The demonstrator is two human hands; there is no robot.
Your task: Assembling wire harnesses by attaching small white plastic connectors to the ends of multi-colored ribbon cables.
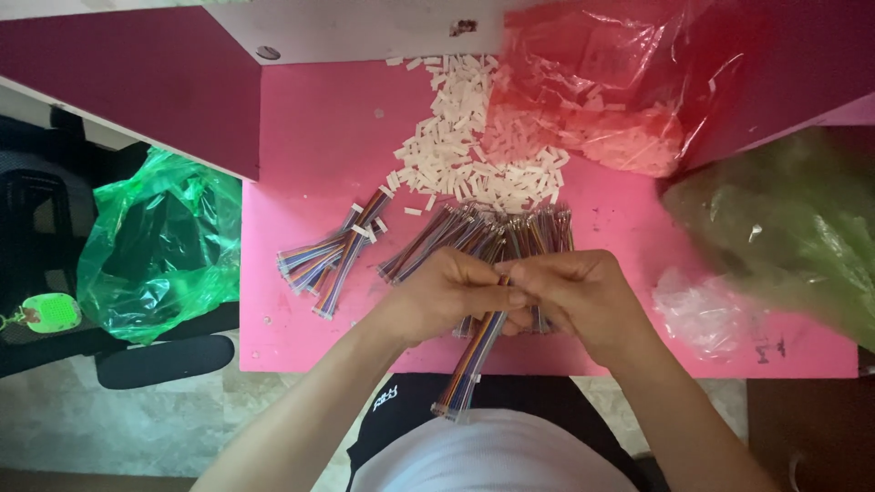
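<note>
My left hand (447, 293) and my right hand (576, 293) meet over the near edge of a pink table (310, 146). Together they pinch the top end of a multicoloured ribbon cable (469, 360), which hangs down toward my lap. Under and behind the hands lies a spread bundle of similar coloured cables (474, 232). A smaller group of cables fitted with white ends (328, 255) rests to the left. Farther back sits a heap of small white plastic connectors (465, 137).
A red transparent bag (602, 82) with more white connectors lies at the back right. A green bag (159, 246) hangs at the left beside a black chair, another greenish bag (793, 228) at the right, and a clear crumpled bag (706, 314) near the table's right front.
</note>
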